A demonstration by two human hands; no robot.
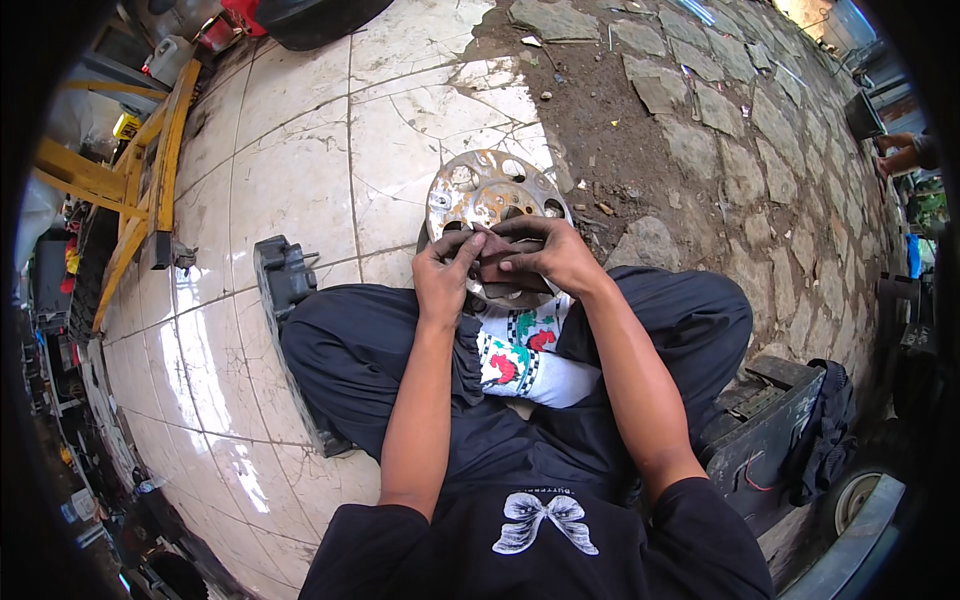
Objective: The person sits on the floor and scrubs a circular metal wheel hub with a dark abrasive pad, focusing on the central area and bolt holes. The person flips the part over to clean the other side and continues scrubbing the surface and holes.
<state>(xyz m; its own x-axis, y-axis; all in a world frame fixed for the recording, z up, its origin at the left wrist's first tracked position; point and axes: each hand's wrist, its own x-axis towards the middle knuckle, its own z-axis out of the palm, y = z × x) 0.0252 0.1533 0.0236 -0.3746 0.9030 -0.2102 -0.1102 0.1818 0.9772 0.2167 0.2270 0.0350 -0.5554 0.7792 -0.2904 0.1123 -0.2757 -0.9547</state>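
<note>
Both of my hands meet over a round, rusty metal disc (478, 203) with large holes, lying flat in front of my crossed legs. Between them is a folded reddish-brown sheet (494, 266) that looks like sandpaper. My left hand (443, 278) pinches its left side with thumb and fingers. From the right, my right hand (562, 258) grips the same sheet, its fingers bent over the top and the thumb in front. Dark grime covers the fingers of both hands. Hands and sheet hide the disc's near part.
A black machine part (284, 278) lies beside my left knee, a black box (757, 440) by my right. A yellow frame (172, 150) stands at far left. Tiles (290, 180) meet dirt and stone paving (740, 170). Another person's limb (900, 155) shows at the right edge.
</note>
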